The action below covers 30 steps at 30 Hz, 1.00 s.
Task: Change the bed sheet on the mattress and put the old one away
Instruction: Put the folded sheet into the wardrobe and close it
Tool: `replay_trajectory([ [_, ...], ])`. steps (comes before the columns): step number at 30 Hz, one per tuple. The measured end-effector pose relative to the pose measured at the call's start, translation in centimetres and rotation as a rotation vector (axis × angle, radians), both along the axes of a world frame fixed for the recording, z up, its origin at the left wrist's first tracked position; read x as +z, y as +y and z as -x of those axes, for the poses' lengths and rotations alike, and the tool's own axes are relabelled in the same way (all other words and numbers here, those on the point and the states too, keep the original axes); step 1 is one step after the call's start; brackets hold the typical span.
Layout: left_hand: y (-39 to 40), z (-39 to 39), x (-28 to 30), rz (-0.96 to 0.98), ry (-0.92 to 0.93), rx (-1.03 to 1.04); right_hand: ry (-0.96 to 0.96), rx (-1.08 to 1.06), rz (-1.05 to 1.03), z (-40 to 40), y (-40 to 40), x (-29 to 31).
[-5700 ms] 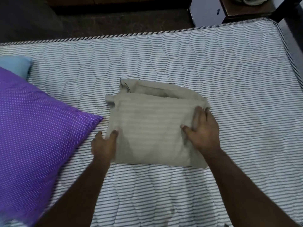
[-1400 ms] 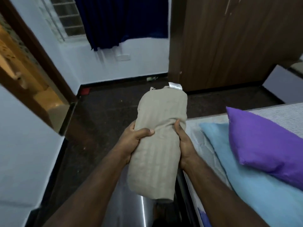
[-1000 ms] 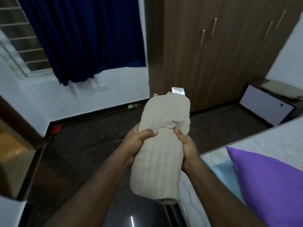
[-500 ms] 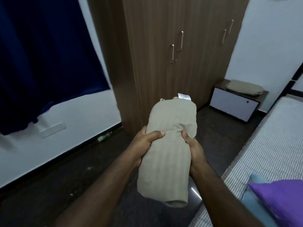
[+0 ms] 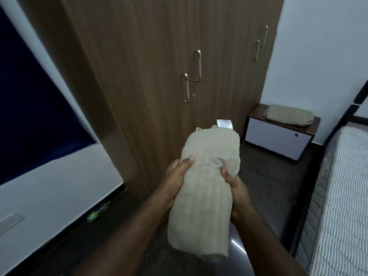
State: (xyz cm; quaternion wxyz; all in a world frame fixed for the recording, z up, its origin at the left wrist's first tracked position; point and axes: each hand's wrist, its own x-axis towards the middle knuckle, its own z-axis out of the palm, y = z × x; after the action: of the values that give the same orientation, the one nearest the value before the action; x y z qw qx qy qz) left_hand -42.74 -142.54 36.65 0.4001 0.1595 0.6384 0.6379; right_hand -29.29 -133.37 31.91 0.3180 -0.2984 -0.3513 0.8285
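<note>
A bedroom with white walls and a dark floor [image 5: 264,176] fills the view. Straight beyond the held bundle stands a tall brown wardrobe [image 5: 151,76], its doors closed, with metal handles [image 5: 186,87] above the grip. To the right of the grip, at the frame's edge, runs the mattress [image 5: 344,196], bare in the part that shows, its striped quilted ticking uncovered. Up and to the right of the grip, between the wardrobe and the mattress, sits a low bedside cabinet [image 5: 278,141], and on top of it lies a second folded beige bundle [image 5: 288,117], well apart from the hands. To the left of the grip hangs a dark blue curtain [image 5: 25,96].

The folded beige sheet [image 5: 207,188] is held upright in front of the body, clear of any surface. The left hand [image 5: 177,176] grips its left side with the thumb laid over the front; the right hand [image 5: 233,183] clasps the right side with the thumb dug into the cloth. A white care label [image 5: 224,124] sticks up from the top end, beyond the grip.

Judging from this, stripping and folding look done. Which bundle is old and which is fresh cannot be told. Still to do: stow the old sheet and spread the fresh one over the mattress.
</note>
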Motion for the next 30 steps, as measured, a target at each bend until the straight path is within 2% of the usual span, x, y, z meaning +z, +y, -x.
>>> replay_trajectory([
  [4,8.8,4.6,-0.9,0.047,0.234,0.111,0.002,-0.065,0.057,3.0,6.7,-0.1],
  [12,25.7,16.7,-0.8,0.008,0.427,0.259,-0.003,-0.056,0.042,12.3,19.9,0.7],
  [17,34.0,23.0,0.6,0.078,0.578,0.430,-0.037,0.027,0.049,17.3,27.8,1.4],
  [22,37.9,23.5,0.1,0.139,0.689,0.609,-0.053,0.161,0.014,19.4,35.3,1.5],
  [30,40.6,20.2,0.2,0.155,0.547,0.861,0.003,0.525,-0.003,17.7,44.7,1.4],
])
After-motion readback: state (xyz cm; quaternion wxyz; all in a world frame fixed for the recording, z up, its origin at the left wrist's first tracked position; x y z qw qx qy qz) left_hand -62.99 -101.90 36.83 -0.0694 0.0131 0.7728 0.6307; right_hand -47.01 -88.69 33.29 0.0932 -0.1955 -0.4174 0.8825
